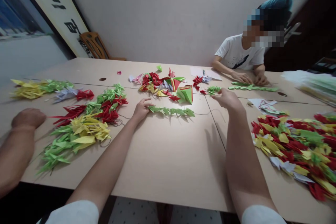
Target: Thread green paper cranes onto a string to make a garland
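A strand of green folded-paper cranes (172, 111) lies across the middle of the table. My left hand (141, 110) is closed on the strand's left end. From its right end a thin thread (202, 114) trails toward my right side. My right hand (228, 98) is raised above the table right of the strand, thumb and fingers pinched together. What sits between those fingertips is too small to make out. Just beyond them lies a small bunch of green cranes (214, 90).
Red, yellow and green crane strands (90, 129) lie left, a colourful heap (296, 143) right. Loose cranes and paper (185, 94) are mid-table. Another person's fist (28, 118) rests at far left. Across the table, a co-worker (243, 54) handles a green strand (253, 87).
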The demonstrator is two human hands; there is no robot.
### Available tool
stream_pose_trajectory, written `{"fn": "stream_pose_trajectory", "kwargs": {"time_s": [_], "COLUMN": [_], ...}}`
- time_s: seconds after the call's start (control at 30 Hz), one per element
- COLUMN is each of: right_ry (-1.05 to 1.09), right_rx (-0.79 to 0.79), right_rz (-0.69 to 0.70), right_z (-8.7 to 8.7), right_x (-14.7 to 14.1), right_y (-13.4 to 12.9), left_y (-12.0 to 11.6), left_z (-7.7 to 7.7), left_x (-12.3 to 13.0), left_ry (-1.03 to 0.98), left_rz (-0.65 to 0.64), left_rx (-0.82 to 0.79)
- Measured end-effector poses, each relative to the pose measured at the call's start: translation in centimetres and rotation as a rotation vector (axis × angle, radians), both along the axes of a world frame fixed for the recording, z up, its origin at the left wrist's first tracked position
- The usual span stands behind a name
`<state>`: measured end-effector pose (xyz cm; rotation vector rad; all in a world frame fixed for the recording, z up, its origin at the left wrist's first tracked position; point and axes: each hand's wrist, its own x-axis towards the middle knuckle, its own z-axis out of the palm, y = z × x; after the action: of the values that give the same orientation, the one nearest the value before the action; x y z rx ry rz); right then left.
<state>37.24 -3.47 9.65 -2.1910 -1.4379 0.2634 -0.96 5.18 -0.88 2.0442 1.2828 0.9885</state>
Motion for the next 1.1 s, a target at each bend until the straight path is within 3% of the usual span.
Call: {"fn": "stream_pose_trajectory", "kwargs": {"time_s": [0.07, 0.23, 0.33, 0.63, 0.77, 0.87, 1.0, 1.1], "right_ry": [-0.109, -0.129, -0.165, -0.267, -0.116, -0.07, -0.195, -0.196], "right_rx": [0.026, -0.16, -0.215, -0.133, 0.151, 0.333, 0.251, 0.203], "right_rz": [0.016, 0.529, 0.589, 0.306, 0.144, 0.191, 0.403, 0.33], "right_z": [-0.5, -3.4, -5.3, -6.9, -8.4, -9.5, -10.3, -10.6], "right_x": [-2.0, -7.3, -8.1, -5.2, -6.4, -8.4, -9.3, -7.9], "right_y": [0.8, 2.1, 2.1, 0.1, -0.1, 0.0, 0.0, -0.2], "left_y": [0.2, 0.5, 0.5, 0.5, 0.9, 1.1, 1.1, 1.0], "left_z": [-0.1, -0.6, -0.7, -0.8, -1.3, -1.6, -1.6, -1.5], "left_x": [0.0, 0.1, 0.3, 0.5, 0.4, 0.4, 0.4, 0.4], "left_ry": [-0.017, -0.055, -0.083, -0.021, -0.018, -0.028, -0.037, -0.034], "left_rz": [0.024, 0.084, 0.097, 0.064, 0.06, 0.066, 0.068, 0.07], "left_rx": [-0.007, -0.073, -0.112, -0.076, -0.069, -0.073, -0.08, -0.084]}}
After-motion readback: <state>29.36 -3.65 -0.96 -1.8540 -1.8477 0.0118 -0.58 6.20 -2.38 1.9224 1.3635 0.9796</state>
